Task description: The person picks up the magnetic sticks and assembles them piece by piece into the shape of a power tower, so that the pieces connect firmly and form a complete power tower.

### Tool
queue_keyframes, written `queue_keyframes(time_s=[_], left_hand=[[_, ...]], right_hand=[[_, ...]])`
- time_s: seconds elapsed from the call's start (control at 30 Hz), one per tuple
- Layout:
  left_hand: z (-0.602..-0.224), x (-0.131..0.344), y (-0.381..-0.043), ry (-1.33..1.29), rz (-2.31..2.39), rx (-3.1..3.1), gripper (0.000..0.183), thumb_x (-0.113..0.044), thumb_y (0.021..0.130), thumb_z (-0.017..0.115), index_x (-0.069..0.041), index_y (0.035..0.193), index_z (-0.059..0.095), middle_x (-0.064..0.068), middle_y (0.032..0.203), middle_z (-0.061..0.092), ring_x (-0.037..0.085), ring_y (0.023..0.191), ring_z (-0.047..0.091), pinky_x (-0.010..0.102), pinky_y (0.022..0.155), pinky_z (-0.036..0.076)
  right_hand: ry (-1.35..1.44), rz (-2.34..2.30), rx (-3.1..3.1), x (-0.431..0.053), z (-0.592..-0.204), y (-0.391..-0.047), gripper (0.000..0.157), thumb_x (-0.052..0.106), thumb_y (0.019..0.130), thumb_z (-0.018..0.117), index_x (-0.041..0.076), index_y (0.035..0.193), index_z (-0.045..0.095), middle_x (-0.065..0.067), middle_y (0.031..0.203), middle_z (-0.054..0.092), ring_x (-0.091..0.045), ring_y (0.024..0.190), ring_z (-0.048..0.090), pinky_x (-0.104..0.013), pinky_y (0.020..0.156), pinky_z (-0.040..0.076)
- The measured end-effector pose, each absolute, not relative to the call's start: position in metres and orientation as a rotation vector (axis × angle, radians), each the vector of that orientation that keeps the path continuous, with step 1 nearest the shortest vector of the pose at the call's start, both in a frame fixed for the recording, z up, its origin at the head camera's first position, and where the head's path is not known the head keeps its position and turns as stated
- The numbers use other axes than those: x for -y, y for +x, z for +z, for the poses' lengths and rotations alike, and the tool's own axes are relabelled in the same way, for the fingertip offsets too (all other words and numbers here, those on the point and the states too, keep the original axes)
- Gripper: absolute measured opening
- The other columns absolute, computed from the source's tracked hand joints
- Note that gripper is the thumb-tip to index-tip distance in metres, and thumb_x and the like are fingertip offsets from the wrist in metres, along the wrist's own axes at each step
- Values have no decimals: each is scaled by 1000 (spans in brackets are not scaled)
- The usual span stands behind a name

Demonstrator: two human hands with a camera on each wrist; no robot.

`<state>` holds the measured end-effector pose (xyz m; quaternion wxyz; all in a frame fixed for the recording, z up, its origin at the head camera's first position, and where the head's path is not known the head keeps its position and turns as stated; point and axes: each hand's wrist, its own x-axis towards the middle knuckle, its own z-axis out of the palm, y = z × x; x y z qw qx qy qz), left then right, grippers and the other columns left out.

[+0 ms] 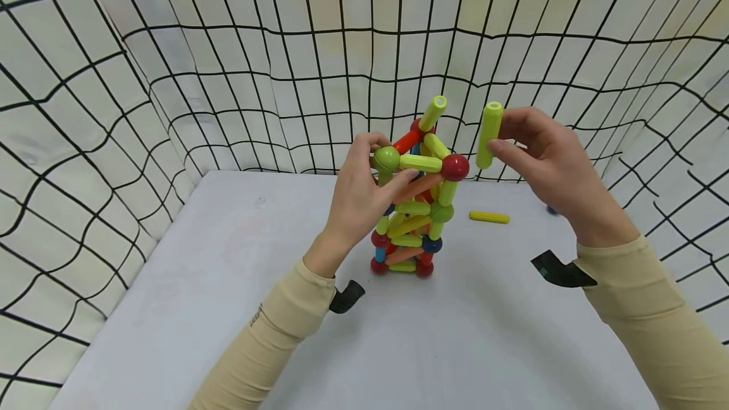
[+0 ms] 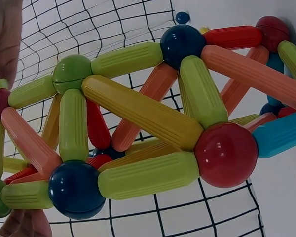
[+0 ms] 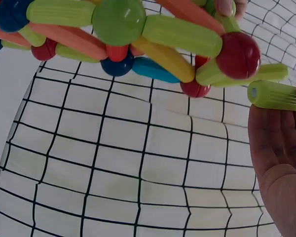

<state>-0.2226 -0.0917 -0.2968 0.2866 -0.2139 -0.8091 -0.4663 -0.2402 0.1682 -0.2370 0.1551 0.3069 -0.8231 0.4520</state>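
Observation:
A tall tower (image 1: 442, 212) of magnetic sticks and balls stands on the white table, its sides braced by slanted orange and yellow sticks. At its top my left hand (image 1: 355, 192) grips the green corner ball (image 1: 387, 158), fingers behind it and thumb by the light green top stick (image 1: 420, 163). My right hand (image 1: 549, 160) pinches a loose light green stick (image 1: 490, 135) between thumb and fingers, nearly upright, to the right of the red corner ball (image 1: 455, 167). In the right wrist view that stick (image 3: 274, 95) shows a round metal end facing the tower.
Another light green stick (image 1: 433, 113) juts up from the tower's rear red ball. On the table (image 1: 256, 239) right of the tower lies a yellow stick (image 1: 489, 217), with a dark blue ball (image 1: 552, 210) farther right. Black-lined netting (image 1: 319, 30) encloses the table's back and sides.

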Motion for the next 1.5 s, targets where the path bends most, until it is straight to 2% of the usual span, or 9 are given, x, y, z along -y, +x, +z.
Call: queue_keyframes(time_s=[0.17,0.4,0.73,1.03,1.2,1.33,1.5], left_hand=[[-297,91,-222,-558,-1217,2170,52,-24,87,76,-1,120,43,13,109,52,19,83,51,28,62,48],[-298,88,-220,-544,-1188,2174,53,-25,87,76,-1,120,43,12,110,51,19,83,50,28,62,46],[-298,83,-218,-503,-1183,2172,53,-26,88,75,-1,122,43,12,110,51,20,87,51,29,66,47],[-299,82,-216,-494,-1164,2161,53,-26,88,75,-1,121,43,11,109,51,19,85,50,28,64,46],[-301,77,-215,-416,-1102,2151,54,-31,87,75,-3,120,42,10,105,51,18,78,53,26,59,49],[-303,71,-217,-311,-1021,2132,52,-35,88,73,-4,115,41,10,100,50,17,68,54,26,55,49],[-303,68,-218,-330,-983,2102,45,-32,91,69,-4,111,41,12,102,46,19,67,54,25,55,50]], right_hand=[[889,1248,2378,-152,-224,-232,32,8,95,62,5,126,57,-3,115,61,-14,107,58,-16,91,48],[970,1177,2407,-142,-216,-234,32,8,95,64,4,126,59,-7,115,62,-13,103,58,-16,88,49],[976,1122,2449,-131,-212,-236,32,12,95,64,7,126,60,-3,116,64,-14,104,59,-16,87,49],[935,1117,2506,-134,-210,-239,32,18,95,65,9,126,60,-2,117,63,-14,105,59,-16,89,48],[869,1208,2524,-150,-224,-249,33,22,98,60,8,128,59,-4,120,62,-14,99,63,-16,87,49],[713,1328,2580,-169,-251,-270,36,29,101,54,7,130,56,-8,121,60,-18,99,63,-23,89,51],[453,1296,2814,-199,-299,-299,48,41,101,50,6,135,51,-14,127,58,-28,109,62,-47,101,45]])
